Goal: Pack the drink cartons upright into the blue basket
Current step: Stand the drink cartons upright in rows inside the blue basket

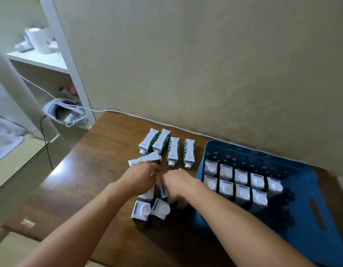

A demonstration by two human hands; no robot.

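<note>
My left hand (pixel 141 177) and right hand (pixel 176 183) reach down over the upright cartons (pixel 150 209) left of the blue basket (pixel 301 199) on the worktop (pixel 89 170); whether either grip holds one I cannot tell. White tops, round caps, green-patterned sides. Nine packed cartons (pixel 241 185) stand inside the basket; five lying cartons (pixel 172 151) rest beyond my hands.

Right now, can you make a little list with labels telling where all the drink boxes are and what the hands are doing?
basket: blue basket on the table, at the right
cartons in basket: nine, upright, in two rows
cartons lying down: five, on the table left of the basket
cartons standing outside: at least four, under the hands
left hand: over the standing cartons; grip hidden
right hand: over the standing cartons; grip hidden
</note>
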